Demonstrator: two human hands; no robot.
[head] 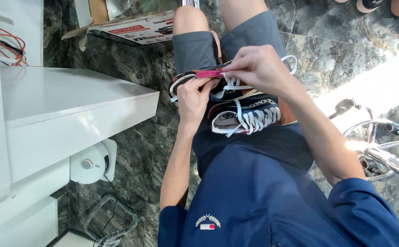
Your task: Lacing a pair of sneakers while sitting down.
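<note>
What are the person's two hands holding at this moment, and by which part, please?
Both hold a sneaker on the lap: the left hand grips its side near the pink tongue, and the right hand pinches a white lace.

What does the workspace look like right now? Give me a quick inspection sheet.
Surface: lap in grey shorts, dark marble floor below.
Job's things: two navy sneakers; upper sneaker being laced, lower sneaker laced, white laces.
Clutter: cardboard box on floor.
Hands: left hand grips upper sneaker; right hand pinches lace.
Cables: orange wires, black cord.
Surroundings: white desk, chrome stool base.
</note>
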